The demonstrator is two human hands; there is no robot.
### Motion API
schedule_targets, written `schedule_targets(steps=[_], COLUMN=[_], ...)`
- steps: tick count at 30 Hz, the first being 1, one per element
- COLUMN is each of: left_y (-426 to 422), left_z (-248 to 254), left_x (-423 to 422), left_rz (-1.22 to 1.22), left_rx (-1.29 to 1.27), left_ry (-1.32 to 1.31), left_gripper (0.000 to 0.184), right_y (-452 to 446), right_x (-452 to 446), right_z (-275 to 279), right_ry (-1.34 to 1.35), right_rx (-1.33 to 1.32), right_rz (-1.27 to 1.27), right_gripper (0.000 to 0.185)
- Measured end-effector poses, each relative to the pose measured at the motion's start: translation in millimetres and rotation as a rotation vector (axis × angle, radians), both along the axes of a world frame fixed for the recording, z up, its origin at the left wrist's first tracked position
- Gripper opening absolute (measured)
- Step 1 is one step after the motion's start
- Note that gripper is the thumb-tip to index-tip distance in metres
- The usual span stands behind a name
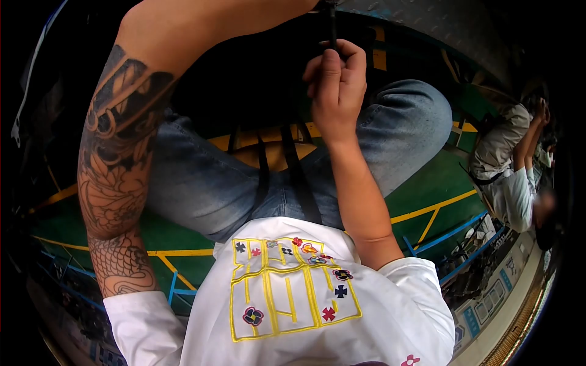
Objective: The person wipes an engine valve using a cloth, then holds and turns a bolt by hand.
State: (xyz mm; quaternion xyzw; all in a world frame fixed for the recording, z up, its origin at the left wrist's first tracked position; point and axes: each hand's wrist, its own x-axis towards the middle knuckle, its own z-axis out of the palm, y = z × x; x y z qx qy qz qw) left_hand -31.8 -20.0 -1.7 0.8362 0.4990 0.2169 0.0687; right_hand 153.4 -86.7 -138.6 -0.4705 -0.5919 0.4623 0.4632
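My right hand (336, 91) is raised at the top middle, with the fingers curled and the thumb pressed against a thin black rod (334, 27). The rod runs upward from my fingers to the upper frame edge; what it belongs to cannot be made out. My tattooed left forearm (177, 33) bends across the upper left towards the rod's top end. The left hand itself lies beyond the top edge.
Above right is a grey metal surface (433, 27). My jeans-clad knees (409, 110) are spread over a green floor (427, 177) with yellow lines. At right, another person (506, 165) in a white shirt bends forward near blue rails (452, 244).
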Motion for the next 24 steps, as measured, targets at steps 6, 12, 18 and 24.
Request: schedule_targets(steps=[6, 12, 18, 24], left_y=[4, 5, 4, 6], left_z=[-1, -1, -1, -2], left_x=[-7, -6, -3, -3], left_rz=[0.002, 0.002, -0.006, 0.009], left_rx=[0.052, 0.138, 0.168, 0.117], left_ry=[0.034, 0.064, 0.071, 0.059], left_gripper=[0.021, 0.022, 0.021, 0.022], right_y=[1, -1, -2, -4], right_x=[1, -4, -6, -5], right_z=[-3, -3, -7, -9], right_ry=[0.126, 0.246, 0.263, 0.202], right_rx=[-0.039, 0.102, 0.149, 0.079], right_rz=[0.035, 0.037, 0.027, 0.037], right_gripper=[0.019, 0.021, 0.025, 0.024])
